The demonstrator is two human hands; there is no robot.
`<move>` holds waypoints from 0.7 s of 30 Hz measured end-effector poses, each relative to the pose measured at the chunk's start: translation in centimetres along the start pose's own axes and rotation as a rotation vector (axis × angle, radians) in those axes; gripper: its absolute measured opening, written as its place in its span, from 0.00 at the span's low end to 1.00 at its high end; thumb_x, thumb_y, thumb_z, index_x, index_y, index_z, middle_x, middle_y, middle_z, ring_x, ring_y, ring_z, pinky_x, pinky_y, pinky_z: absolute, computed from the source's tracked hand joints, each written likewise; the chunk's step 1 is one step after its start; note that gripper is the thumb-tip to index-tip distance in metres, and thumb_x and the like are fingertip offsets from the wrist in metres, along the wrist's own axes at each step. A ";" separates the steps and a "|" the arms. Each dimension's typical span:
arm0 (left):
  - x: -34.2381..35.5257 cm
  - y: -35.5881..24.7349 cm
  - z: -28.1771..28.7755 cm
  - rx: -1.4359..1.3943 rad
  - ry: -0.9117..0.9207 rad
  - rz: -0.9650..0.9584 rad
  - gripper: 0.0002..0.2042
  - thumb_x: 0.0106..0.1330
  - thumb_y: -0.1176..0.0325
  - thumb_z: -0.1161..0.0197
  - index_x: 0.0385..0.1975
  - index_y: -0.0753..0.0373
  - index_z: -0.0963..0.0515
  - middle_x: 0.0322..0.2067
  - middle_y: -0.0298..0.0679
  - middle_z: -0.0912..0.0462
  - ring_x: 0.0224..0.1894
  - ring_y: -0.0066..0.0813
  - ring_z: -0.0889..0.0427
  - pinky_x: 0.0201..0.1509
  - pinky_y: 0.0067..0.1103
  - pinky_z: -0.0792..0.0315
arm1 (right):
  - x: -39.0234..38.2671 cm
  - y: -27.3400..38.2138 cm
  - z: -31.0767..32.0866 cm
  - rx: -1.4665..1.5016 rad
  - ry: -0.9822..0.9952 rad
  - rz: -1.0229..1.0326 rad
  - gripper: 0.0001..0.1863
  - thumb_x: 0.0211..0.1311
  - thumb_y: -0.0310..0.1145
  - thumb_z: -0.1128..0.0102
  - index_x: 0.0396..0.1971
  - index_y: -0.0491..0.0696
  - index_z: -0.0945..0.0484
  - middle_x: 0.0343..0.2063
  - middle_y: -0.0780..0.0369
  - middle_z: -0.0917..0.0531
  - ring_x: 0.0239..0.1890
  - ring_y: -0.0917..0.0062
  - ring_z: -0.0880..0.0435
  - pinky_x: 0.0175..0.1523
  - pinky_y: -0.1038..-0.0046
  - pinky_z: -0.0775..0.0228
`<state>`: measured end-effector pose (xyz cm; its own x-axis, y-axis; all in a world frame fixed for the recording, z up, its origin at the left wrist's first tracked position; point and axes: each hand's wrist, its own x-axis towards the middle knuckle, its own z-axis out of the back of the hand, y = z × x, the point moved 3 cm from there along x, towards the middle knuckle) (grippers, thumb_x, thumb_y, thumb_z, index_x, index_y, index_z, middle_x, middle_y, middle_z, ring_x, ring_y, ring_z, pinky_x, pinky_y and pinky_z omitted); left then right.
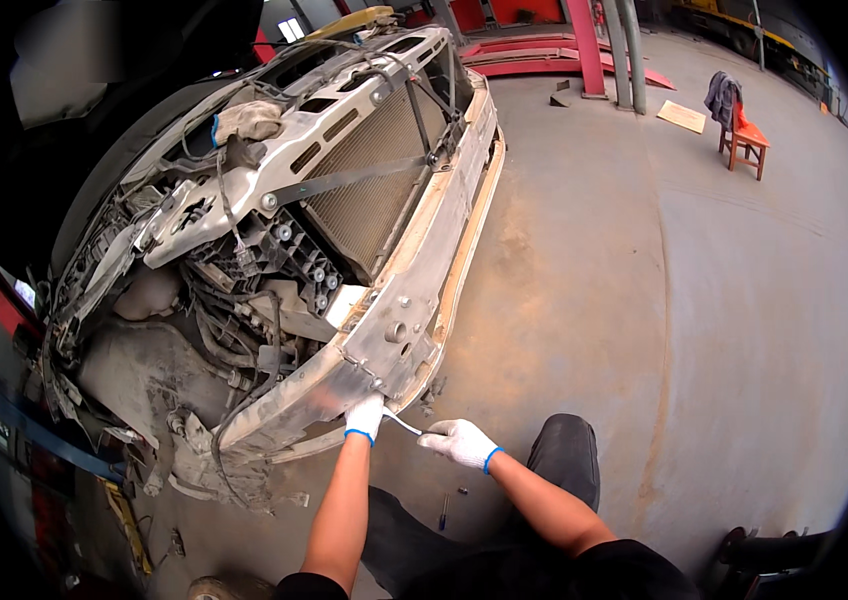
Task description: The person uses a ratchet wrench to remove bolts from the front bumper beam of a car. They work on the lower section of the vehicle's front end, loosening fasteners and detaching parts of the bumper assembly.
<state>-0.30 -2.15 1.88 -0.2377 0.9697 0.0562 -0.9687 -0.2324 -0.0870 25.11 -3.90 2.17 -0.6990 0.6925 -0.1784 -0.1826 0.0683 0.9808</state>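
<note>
By the bumper beam [414,290] of the stripped car [364,200], gripped a slim metal tool [402,423] in the curled right hand [459,442], presumably for leverage, and set the left hand [365,416] at its far end, seemingly to steady it (whether pinching or pressing, too hidden to judge).

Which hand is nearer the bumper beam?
Left. The left hand is at the lower edge of the bumper beam, seemingly touching; the right hand is farther right, clear of it, gripping a slim metal tool.
</note>
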 end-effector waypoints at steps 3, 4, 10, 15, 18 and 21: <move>0.5 0.3 -1.0 0.116 0.086 -0.020 0.11 0.62 0.64 0.45 0.35 0.62 0.19 0.34 0.51 0.16 0.37 0.51 0.17 0.43 0.43 0.26 | 0.3 0.0 -0.3 0.096 -0.042 -0.075 0.23 0.61 0.48 0.37 0.43 0.43 0.17 0.21 0.65 0.21 0.22 0.82 0.27 0.30 0.77 0.32; 0.3 0.1 -1.1 0.130 0.056 -0.049 0.10 0.62 0.64 0.44 0.34 0.62 0.20 0.31 0.50 0.16 0.34 0.51 0.17 0.40 0.43 0.25 | 0.2 -0.2 -0.3 0.101 -0.060 -0.085 0.23 0.61 0.48 0.37 0.43 0.43 0.17 0.21 0.65 0.22 0.21 0.83 0.28 0.29 0.77 0.33; -2.3 -1.0 0.0 -0.140 -0.379 -0.082 0.07 0.60 0.65 0.43 0.28 0.59 0.21 0.26 0.49 0.17 0.31 0.51 0.16 0.35 0.42 0.24 | 0.0 0.4 -0.1 0.005 -0.014 -0.022 0.23 0.61 0.47 0.37 0.43 0.41 0.17 0.21 0.65 0.21 0.21 0.83 0.27 0.29 0.77 0.33; -2.4 -2.5 0.9 -0.063 -0.233 0.032 0.12 0.63 0.61 0.46 0.27 0.63 0.21 0.24 0.51 0.18 0.31 0.53 0.18 0.38 0.43 0.26 | -0.1 0.1 -0.4 0.020 -0.065 -0.065 0.22 0.61 0.46 0.37 0.43 0.41 0.17 0.21 0.65 0.21 0.21 0.84 0.27 0.28 0.78 0.34; -2.4 -2.9 1.2 -0.273 -0.273 0.179 0.17 0.63 0.56 0.47 0.23 0.65 0.21 0.26 0.54 0.18 0.33 0.56 0.19 0.40 0.43 0.26 | -0.2 0.2 -0.1 0.044 -0.037 -0.103 0.22 0.62 0.46 0.37 0.44 0.41 0.18 0.22 0.66 0.20 0.21 0.84 0.28 0.27 0.78 0.34; -2.3 -2.7 0.8 -0.196 -0.249 0.164 0.17 0.62 0.57 0.47 0.22 0.65 0.20 0.26 0.54 0.18 0.32 0.56 0.19 0.40 0.43 0.26 | 0.4 -0.7 -0.4 0.118 0.004 -0.117 0.22 0.63 0.47 0.38 0.46 0.42 0.18 0.23 0.66 0.20 0.20 0.84 0.28 0.27 0.79 0.35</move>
<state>2.79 -3.86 2.80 -0.4227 0.8670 0.2640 -0.8897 -0.3415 -0.3031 24.70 -3.91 1.38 -0.6808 0.6718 -0.2918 -0.1807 0.2321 0.9558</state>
